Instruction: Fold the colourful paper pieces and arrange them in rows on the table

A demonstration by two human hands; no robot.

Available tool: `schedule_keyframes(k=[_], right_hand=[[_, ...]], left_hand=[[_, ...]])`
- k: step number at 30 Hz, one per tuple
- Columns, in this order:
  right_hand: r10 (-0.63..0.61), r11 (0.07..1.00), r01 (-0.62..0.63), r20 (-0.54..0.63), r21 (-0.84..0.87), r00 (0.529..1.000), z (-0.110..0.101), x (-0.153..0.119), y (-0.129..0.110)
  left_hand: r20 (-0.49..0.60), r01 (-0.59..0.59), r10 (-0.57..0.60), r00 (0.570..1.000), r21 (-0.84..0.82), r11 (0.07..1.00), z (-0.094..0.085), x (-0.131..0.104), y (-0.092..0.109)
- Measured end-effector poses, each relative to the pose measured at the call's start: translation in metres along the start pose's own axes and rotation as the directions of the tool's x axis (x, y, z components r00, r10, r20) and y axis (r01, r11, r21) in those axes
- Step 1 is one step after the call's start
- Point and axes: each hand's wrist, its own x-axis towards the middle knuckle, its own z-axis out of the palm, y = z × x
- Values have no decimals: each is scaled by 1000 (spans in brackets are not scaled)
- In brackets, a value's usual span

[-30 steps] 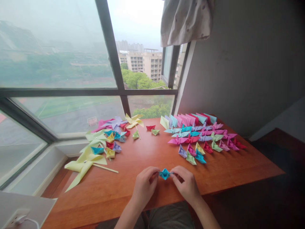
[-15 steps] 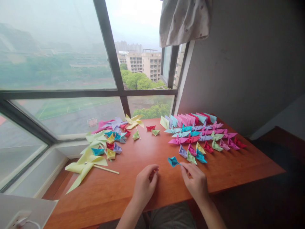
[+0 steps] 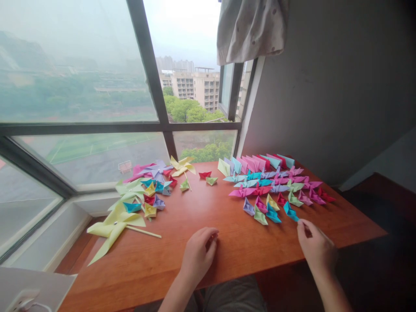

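My right hand (image 3: 316,249) pinches the near tip of a blue paper boat (image 3: 290,212), just right of another blue boat (image 3: 273,213) and in front of a red one (image 3: 281,199). My left hand (image 3: 199,251) rests near the table's front edge with its fingers curled; whether anything is inside the curl cannot be made out. A pale green boat (image 3: 260,216), a purple boat (image 3: 248,207) and a yellow boat (image 3: 272,202) stand in the front group on the right. Behind them lie rows of folded paper cranes (image 3: 243,191).
On the wooden table (image 3: 182,216), yellow pinwheels (image 3: 115,224) and several small boats (image 3: 150,210) lie at the left. A red boat (image 3: 205,175) and a green boat (image 3: 211,180) sit at the back middle. Folded papers (image 3: 224,167) stand at the back right, below the window frame (image 3: 201,126).
My right hand has moved right with the blue boat, from the open middle of the table to the right end of the front boats. My left hand has barely moved.
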Motion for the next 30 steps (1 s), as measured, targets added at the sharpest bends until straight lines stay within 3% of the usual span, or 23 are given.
schedule_keyframes(k=[6,14,24,30], right_hand=[[50,999,-48,128,-15,991,10,-6,-5],[94,996,-93,244,-13,965,7,-2,-13],[45,997,-56,191,53,980,10,-4,-11],[61,992,-66,50,108,997,-4,-7,-26]], left_hand=[[0,-13,13,1000,5,1000,0,0,0],[1,-20,20,1000,13,1000,-1,0,1],[-6,-25,25,1000,18,1000,-2,1,3],[-11,-22,22,1000,20,1000,-3,0,5]])
